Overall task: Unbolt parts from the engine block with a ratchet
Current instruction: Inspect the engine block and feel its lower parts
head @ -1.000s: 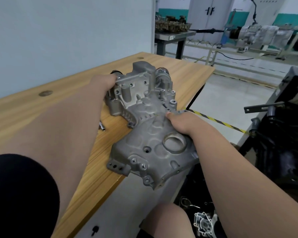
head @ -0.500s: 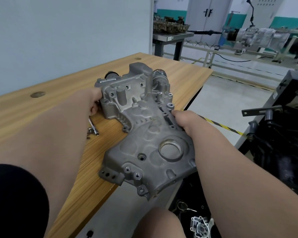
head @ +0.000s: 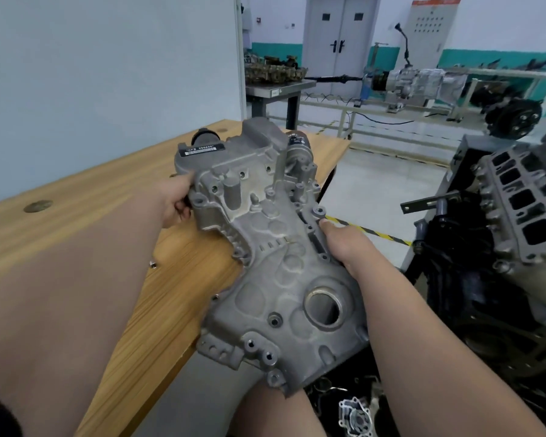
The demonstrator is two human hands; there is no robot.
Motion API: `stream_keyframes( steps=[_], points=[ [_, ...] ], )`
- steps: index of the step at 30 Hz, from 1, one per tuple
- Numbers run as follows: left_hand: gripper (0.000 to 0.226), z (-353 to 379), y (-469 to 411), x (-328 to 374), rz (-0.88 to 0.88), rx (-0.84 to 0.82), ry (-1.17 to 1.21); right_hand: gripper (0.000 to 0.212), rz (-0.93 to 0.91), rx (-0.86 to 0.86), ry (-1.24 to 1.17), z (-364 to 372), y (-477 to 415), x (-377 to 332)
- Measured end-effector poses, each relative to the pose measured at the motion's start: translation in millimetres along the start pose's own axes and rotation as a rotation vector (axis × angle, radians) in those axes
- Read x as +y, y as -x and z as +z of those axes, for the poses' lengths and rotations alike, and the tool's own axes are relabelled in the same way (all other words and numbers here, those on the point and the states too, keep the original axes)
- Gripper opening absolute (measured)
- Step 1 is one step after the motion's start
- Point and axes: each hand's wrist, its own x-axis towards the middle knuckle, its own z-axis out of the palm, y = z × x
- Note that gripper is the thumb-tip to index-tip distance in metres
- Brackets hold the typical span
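Me: The timing cover (head: pixel 275 247) has come up since a moment ago. Its far end was down near the table (head: pixel 76 222) and now tips toward me, with the label plate (head: pixel 202 150) showing squarely.

Mate: So it's free of the engine?

Me: Clean off, I'd say. It hangs in front of me, near corner over my knee (head: pixel 275 414), the rest above the table's edge. That's one part unbolted, and I reckon it wants setting down before the next.

Mate: How have you got it?

Me: Both hands. My right hand (head: pixel 347 244) clamps the right edge at the waist, thumb on the face, fingers tucked underneath out of sight. My left hand (head: pixel 177 200) is curled round the left edge, up by the label.

Mate: Which way does it lie?

Me: The long axis runs from my knee away and a little left, rising toward the far end. The round bore (head: pixel 323 305) is at the near end, and the bossed face is turned up at me.

Mate: Anything else?

Me: A loose bolt (head: pixel 153 264) on the table beside my left forearm. The engine block (head: pixel 517 209) is well apart to my right, and a gearbox (head: pixel 423 80) sits on a stand far back. No ratchet shows.
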Motion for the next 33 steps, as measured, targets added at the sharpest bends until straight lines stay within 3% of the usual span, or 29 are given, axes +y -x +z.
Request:
stream_keyframes(
  steps=[4,7,14,23,28,33],
  points=[
    [0.03,21,39,8,0.083,-0.13,0.225,0.046,-0.065,0.154,-0.032,-39,32,2],
    [0.023,28,79,17,0.169,-0.266,0.334,0.05,-0.087,0.201,-0.06,-63,67,6],
    [0.018,37,170,-5,0.349,-0.422,0.352,0.067,-0.089,0.341,-0.116,-90,170,51],
    [0.014,52,285,-53,0.455,-0.641,0.513,0.056,-0.16,0.609,-0.166,-121,289,112],
    [0.037,72,329,-40,0.537,-0.716,0.62,0.058,-0.216,0.746,-0.212,-169,311,106],
    [0.046,92,363,-17,0.626,-0.731,0.748,0.061,-0.145,0.844,-0.508,-202,305,85]
  ],
)
